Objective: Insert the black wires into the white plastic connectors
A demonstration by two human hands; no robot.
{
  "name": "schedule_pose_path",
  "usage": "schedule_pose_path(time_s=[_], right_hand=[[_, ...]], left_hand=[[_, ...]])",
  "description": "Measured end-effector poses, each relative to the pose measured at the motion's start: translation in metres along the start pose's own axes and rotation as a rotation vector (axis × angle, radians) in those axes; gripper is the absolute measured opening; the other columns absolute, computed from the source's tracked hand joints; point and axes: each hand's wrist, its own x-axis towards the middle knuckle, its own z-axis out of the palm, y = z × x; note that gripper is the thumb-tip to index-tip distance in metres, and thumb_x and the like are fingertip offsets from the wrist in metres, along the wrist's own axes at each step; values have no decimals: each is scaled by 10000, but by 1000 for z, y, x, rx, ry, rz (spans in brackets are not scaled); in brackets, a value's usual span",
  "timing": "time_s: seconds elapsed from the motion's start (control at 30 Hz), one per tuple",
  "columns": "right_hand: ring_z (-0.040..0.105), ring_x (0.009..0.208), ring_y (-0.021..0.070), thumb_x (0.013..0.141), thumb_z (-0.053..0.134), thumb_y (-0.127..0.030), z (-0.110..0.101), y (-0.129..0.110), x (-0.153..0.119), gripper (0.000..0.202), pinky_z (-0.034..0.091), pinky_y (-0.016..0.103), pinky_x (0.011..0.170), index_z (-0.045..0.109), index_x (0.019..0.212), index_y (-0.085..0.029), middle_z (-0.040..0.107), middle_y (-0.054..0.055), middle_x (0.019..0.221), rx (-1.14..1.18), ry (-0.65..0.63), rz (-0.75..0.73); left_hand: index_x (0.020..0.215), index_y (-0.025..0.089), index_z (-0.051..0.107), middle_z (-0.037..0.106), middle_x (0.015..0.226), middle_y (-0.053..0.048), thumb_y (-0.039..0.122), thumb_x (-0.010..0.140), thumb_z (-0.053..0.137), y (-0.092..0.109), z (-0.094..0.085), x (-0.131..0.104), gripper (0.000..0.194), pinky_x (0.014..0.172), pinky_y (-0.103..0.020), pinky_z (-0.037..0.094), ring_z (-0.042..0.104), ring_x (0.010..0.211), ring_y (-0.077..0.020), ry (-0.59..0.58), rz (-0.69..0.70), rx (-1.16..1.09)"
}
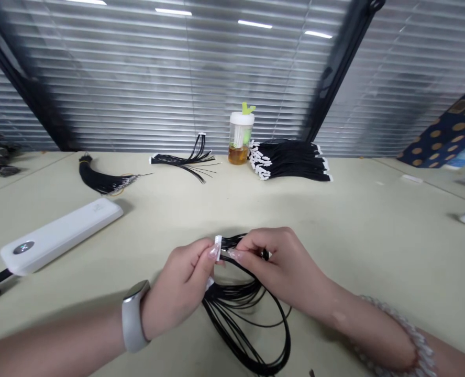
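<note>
My left hand (185,280) pinches a white connector housing (218,247) between thumb and fingers. Several black wires run out of its right side. Close by on the right, my right hand (277,264) has thumb and forefinger closed on a black wire (229,252) at the connector; its tip is partly hidden by the fingers. The rest of the wire harness (252,335) loops below both hands, with another white connector (209,283) partly covered by my left hand.
At the back lie a black wire bundle (99,177), a smaller harness (181,159) and a large stack of harnesses (291,161). Beside the stack stands a white-lidded bottle (240,139). A white power bank (62,235) rests on the left; a dotted bag (444,133) is far right.
</note>
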Motion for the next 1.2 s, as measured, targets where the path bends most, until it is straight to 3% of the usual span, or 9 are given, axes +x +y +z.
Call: schedule_pose_path(time_s=[0.23,0.57,0.8,0.97,1.2], right_hand=[[490,590,79,839,501,-248,-5,0,2,227,361,206,553,609,664,-153,601,-15,634,32,-83,-61],[497,593,88,814,525,-218,-8,0,3,188,373,204,559,650,687,-158,624,-3,652,100,-112,-30],[432,551,75,815,524,-279,-8,-2,2,226,337,198,522,632,660,-153,553,-22,579,84,-81,62],[373,519,64,827,510,-291,-8,-2,2,260,299,200,493,611,634,-148,491,-36,532,71,-114,34],[396,536,71,837,494,-315,-3,-2,0,266,309,207,509,630,673,-156,546,-22,574,68,-92,46]], left_hand=[[597,164,435,430,511,42,311,899,328,1,0,1,352,477,-173,322,391,480,-64,-8,9,2],[611,165,448,451,534,38,320,900,329,-1,-2,0,349,489,-177,321,387,493,-67,-31,-5,-21],[632,164,474,474,540,37,333,901,329,-1,-2,0,349,488,-176,330,402,492,-66,-33,-21,-19],[608,167,454,456,512,36,339,898,323,2,-1,0,362,467,-181,314,388,473,-70,-33,-2,11],[600,170,444,452,509,34,329,895,319,2,-1,1,357,475,-184,323,401,475,-73,-54,-5,28]])
